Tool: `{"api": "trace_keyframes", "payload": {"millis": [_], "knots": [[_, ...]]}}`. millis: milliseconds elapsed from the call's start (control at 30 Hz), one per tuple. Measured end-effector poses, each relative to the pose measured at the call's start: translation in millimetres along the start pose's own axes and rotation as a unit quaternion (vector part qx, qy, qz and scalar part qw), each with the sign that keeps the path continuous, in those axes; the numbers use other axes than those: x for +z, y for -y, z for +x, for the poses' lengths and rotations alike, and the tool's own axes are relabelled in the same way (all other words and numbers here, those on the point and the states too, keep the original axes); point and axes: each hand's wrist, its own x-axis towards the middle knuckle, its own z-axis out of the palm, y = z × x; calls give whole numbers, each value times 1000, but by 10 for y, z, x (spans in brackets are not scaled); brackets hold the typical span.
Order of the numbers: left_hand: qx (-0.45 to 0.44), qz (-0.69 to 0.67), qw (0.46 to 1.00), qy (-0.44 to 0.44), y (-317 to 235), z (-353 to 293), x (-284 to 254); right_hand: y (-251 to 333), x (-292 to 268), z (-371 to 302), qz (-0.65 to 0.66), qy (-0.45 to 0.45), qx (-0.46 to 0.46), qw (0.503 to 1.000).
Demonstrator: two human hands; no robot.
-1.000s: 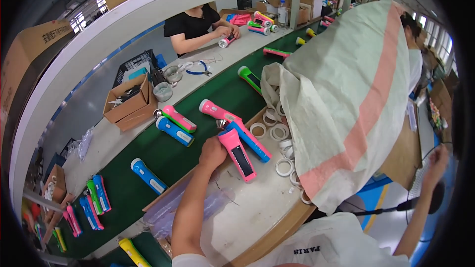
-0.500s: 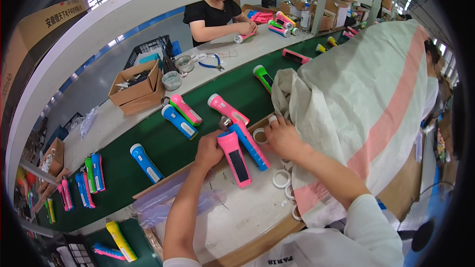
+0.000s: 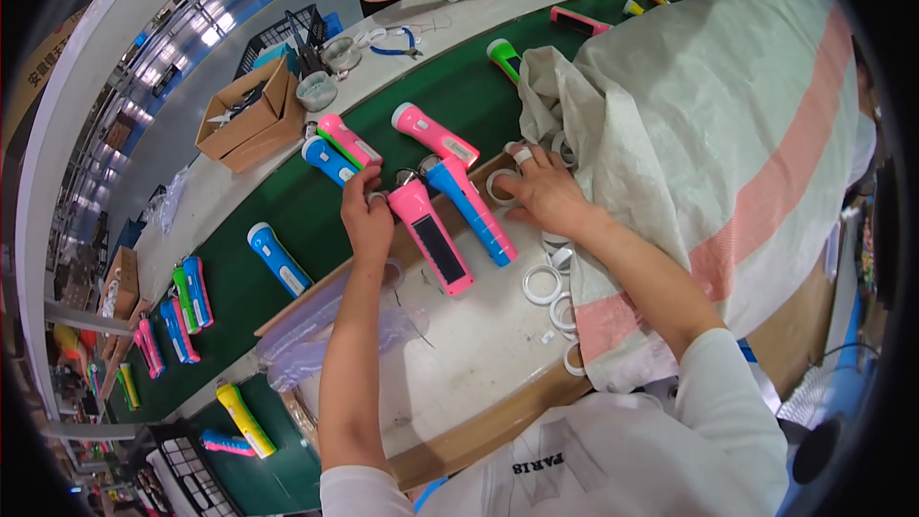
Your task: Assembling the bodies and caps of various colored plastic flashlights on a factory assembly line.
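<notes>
While the left hand (image 3: 367, 218) half-curls, hold unclear, the right hand (image 3: 555, 195), splayed, touches smooth white rings (image 3: 489, 189).

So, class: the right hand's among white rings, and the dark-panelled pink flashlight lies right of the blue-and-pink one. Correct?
Not quite: the head view shows the dark-panelled pink flashlight lying left of the blue-and-pink one. The right hand is among white rings.

"What's in front of you?"
"My left hand (image 3: 367, 218) is just beside a pink flashlight (image 3: 435, 241) with a dark panel; my right hand (image 3: 550, 193) is among white rings (image 3: 526, 284) on the tabletop (image 3: 459, 345)."
"And nearby?"
"A blue-and-pink flashlight (image 3: 475, 214) lies between my hands, and a pale sack (image 3: 689, 105) bulges at my right."
</notes>
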Motion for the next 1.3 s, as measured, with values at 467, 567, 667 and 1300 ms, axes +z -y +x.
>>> {"api": "trace_keyframes", "payload": {"millis": [467, 567, 667, 1300], "knots": [[117, 475, 837, 245, -665, -883, -626, 713, -691, -74, 418, -138, -22, 898], [122, 485, 828, 252, -528, -958, -661, 1017, -504, -111, 402, -199, -37, 893], [80, 427, 864, 255, -512, -989, -686, 1083, -272, -147, 397, -209, -3, 894], [154, 381, 899, 152, -680, -1039, -875, 1037, -85, -247, 419, -131, -10, 899]]}}
